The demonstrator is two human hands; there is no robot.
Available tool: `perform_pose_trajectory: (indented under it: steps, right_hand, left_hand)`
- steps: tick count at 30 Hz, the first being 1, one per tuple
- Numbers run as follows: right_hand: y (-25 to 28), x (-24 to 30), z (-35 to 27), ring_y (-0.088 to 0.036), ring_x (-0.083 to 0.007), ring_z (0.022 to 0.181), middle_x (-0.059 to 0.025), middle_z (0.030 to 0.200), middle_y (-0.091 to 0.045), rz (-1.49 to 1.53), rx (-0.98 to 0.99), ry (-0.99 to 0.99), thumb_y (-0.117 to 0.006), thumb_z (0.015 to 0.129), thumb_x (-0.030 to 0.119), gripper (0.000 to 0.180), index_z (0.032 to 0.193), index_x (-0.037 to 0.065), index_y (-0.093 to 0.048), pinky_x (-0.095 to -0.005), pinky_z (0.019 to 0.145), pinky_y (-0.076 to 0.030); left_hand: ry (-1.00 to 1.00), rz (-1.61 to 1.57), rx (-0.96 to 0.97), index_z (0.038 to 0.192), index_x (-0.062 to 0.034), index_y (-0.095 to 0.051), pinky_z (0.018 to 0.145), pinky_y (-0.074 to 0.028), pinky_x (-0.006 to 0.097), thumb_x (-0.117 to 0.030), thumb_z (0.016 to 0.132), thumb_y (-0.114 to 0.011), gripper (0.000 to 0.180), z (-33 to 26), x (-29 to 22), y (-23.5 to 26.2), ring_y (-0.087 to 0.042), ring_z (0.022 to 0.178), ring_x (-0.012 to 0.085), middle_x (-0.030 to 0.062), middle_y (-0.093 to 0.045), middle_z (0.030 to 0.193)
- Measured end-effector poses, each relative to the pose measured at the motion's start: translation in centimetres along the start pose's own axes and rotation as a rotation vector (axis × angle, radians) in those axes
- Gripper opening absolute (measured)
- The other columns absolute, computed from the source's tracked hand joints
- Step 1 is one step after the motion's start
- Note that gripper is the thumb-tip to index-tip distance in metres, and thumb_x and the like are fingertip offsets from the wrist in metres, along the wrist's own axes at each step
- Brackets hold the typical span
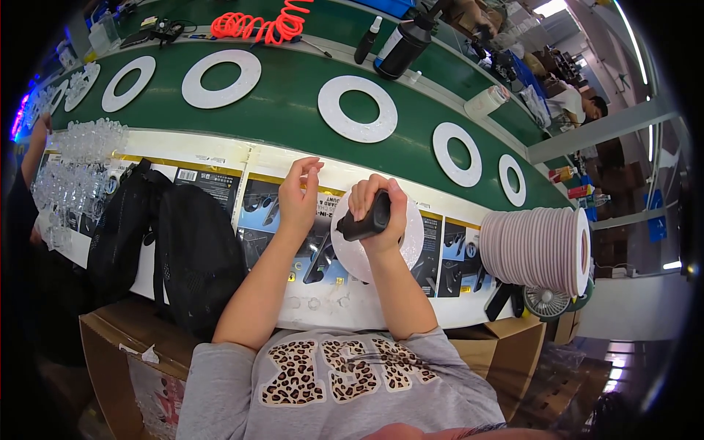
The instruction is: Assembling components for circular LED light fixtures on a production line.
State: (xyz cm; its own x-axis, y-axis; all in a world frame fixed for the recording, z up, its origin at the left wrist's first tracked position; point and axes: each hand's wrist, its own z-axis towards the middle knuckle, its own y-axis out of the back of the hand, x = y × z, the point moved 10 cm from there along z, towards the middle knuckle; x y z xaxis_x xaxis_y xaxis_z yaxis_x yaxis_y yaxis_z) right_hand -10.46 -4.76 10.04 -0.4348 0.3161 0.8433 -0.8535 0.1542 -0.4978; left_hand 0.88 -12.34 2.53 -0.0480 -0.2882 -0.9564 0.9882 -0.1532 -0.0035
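My right hand (381, 209) grips a black handheld tool (364, 221) and presses it down on a white ring-shaped disc (411, 246) lying on the work table. My left hand (299, 196) hovers just left of the disc, fingers raised and pinched near its upper edge, with nothing clearly in it. A stack of the same white discs (535, 249) stands on edge to my right.
A green conveyor belt (293, 110) carries several white rings (358, 108) past the table. Black mesh bags (191, 249) lie at my left, beside clear plastic parts (81, 169). A black bottle (403, 48), an orange coiled hose (264, 26) and another person's arm (33, 150) are nearby.
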Motion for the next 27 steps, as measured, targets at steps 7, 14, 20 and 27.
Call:
perform_pose_trajectory:
  steps: [7, 14, 20, 27]
  right_hand:
    - [0.1, 2.2, -0.1, -0.038, -0.0134, 0.048, -0.0039, 0.05, -0.039, 0.067, -0.068, 0.044, -0.033, 0.092, 0.038, 0.045, 0.061, 0.007, -0.04, -0.0259, 0.051, -0.033]
    - [2.1, 3.1, -1.4, -0.038, -0.0136, 0.049, -0.0042, 0.051, -0.038, 0.048, -0.104, 0.062, -0.031, 0.093, 0.037, 0.045, 0.06, 0.007, -0.039, -0.0264, 0.051, -0.034]
    - [2.7, 2.4, -1.6, -0.038, -0.0134, 0.048, -0.004, 0.051, -0.038, 0.046, -0.084, 0.078, -0.033, 0.093, 0.037, 0.045, 0.06, 0.007, -0.039, -0.0255, 0.051, -0.033]
    - [2.6, 2.2, -1.6, -0.037, -0.0132, 0.047, -0.0038, 0.051, -0.038, 0.066, -0.068, 0.071, -0.033, 0.093, 0.036, 0.045, 0.06, 0.007, -0.04, -0.0252, 0.05, -0.033]
  left_hand:
    - [0.022, 0.007, 0.012, 0.107, -0.0018, -0.056, 0.072, -0.049, 0.03, -0.01, 0.092, -0.047, 0.019, 0.0, -0.1, 0.0, -0.065, 0.088, 0.0212, 0.0135, -0.067, 0.096]
    - [0.06, 0.007, 0.046, 0.107, -0.0009, -0.056, 0.08, -0.048, 0.029, -0.012, 0.093, -0.047, 0.02, -0.1, 0.0, -0.2, -0.063, 0.095, 0.0191, 0.0119, -0.065, 0.098]
    - [0.06, 0.0, 0.054, 0.108, -0.0011, -0.055, 0.08, -0.047, 0.028, -0.013, 0.094, -0.047, 0.02, -0.1, 0.1, -0.5, -0.063, 0.095, 0.0189, 0.0119, -0.065, 0.098]
    - [0.059, 0.021, 0.041, 0.107, -0.0012, -0.056, 0.078, -0.047, 0.028, -0.013, 0.094, -0.047, 0.02, -0.1, 0.1, -0.2, -0.062, 0.094, 0.0182, 0.011, -0.065, 0.097]
